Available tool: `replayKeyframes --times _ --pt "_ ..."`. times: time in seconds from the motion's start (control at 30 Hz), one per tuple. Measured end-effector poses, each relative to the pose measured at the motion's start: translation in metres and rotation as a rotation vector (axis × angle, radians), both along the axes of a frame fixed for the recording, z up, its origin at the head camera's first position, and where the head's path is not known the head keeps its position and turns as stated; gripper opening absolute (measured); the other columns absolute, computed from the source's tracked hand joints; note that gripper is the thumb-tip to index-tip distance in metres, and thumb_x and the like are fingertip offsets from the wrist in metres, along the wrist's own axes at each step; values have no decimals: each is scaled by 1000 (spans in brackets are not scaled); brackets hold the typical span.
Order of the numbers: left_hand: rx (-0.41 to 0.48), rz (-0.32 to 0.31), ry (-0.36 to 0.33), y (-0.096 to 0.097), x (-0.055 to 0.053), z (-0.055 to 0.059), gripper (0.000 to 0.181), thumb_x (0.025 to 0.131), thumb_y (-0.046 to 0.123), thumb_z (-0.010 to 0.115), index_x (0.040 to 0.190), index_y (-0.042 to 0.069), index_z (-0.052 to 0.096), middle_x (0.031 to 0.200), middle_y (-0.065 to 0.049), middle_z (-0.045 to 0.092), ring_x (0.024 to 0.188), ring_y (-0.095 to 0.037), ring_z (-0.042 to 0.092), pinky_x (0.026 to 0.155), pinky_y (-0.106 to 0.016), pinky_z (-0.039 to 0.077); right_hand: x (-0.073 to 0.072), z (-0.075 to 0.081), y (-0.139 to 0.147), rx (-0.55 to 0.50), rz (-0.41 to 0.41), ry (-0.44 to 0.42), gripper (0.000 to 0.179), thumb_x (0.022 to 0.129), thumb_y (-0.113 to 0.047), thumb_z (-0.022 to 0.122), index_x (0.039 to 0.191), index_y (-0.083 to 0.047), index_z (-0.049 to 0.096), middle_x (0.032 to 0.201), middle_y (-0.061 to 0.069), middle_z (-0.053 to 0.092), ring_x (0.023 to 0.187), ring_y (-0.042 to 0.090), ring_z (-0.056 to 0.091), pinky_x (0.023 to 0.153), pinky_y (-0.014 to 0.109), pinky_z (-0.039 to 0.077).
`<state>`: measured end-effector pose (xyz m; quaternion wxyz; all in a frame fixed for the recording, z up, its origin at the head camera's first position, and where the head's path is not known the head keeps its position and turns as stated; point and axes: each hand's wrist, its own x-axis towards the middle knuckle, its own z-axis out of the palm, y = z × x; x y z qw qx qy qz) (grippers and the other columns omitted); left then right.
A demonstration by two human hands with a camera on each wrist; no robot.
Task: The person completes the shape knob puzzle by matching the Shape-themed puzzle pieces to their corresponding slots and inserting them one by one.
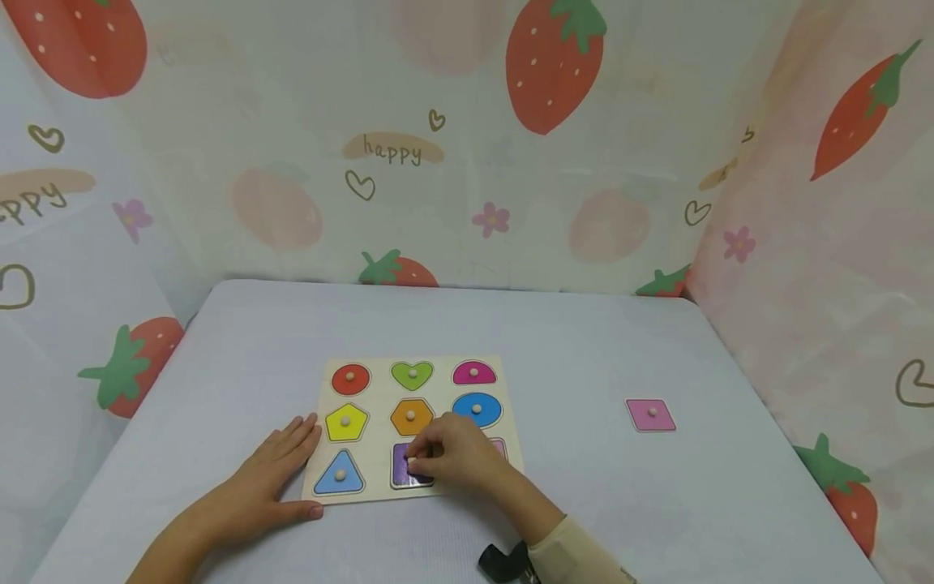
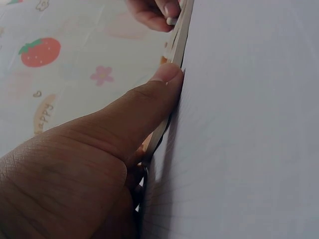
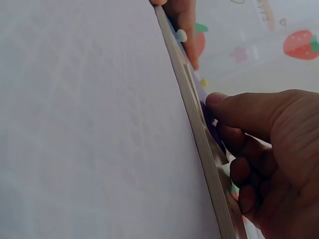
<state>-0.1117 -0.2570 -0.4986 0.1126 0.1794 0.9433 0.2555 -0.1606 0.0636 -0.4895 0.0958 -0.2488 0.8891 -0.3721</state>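
A wooden shape puzzle board (image 1: 381,478) lies on the white table with knobbed pieces in it. My right hand (image 1: 460,456) pinches the small knob of a purple square piece (image 1: 401,469) at the board's front middle. In the right wrist view that purple piece (image 3: 213,130) sits slightly tilted at its recess, one edge raised. My left hand (image 1: 266,483) rests at the board's left edge, fingers extended along the side and thumb (image 2: 154,97) at the front left corner. Near the left hand are a blue triangle (image 1: 340,480) and a yellow pentagon (image 1: 346,430).
A pink parallelogram piece (image 1: 652,418) lies apart on the table, right of the board. Partly behind my right hand shows a pink-edged recess (image 1: 499,446). A black object (image 1: 503,561) is by my right sleeve. Strawberry-print cloth (image 1: 467,162) surrounds the table.
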Motion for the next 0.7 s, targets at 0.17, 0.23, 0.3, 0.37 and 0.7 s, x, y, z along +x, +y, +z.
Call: replayKeyframes --times 0.17,0.23,0.3,0.37,0.7 --pt "3 -2 -4 0 0 0 115 77 71 74 163 13 26 172 -7 17 159 -36 6 107 -4 -19 0 -1 -1 8 2 13 7 86 -28 85 91 -23 84 75 -18 63 76 3 52 62 19 45" --pt "5 2 2 0 0 0 115 77 71 74 163 13 26 172 -7 17 159 -35 7 106 -3 -18 0 -1 -1 13 1 16 7 86 -28 85 91 -23 84 75 -18 63 76 3 52 62 19 44" --pt "3 4 7 0 0 0 115 76 71 74 163 13 27 172 -7 17 159 -35 7 106 -2 -18 -1 -1 -2 19 2 16 7 86 -28 85 92 -23 84 75 -19 64 76 3 52 62 19 44" --pt "1 5 10 0 0 0 115 76 71 74 163 13 27 172 -7 18 159 -35 7 105 -2 -18 -1 -1 -2 19 5 17 8 86 -28 85 91 -23 84 75 -19 64 76 3 52 62 19 43" --pt "9 8 5 1 1 1 114 77 71 74 164 14 26 172 -7 18 159 -35 7 108 -4 -18 -2 -3 0 23 20 15 7 86 -27 85 92 -23 84 74 -19 63 78 3 52 64 19 46"
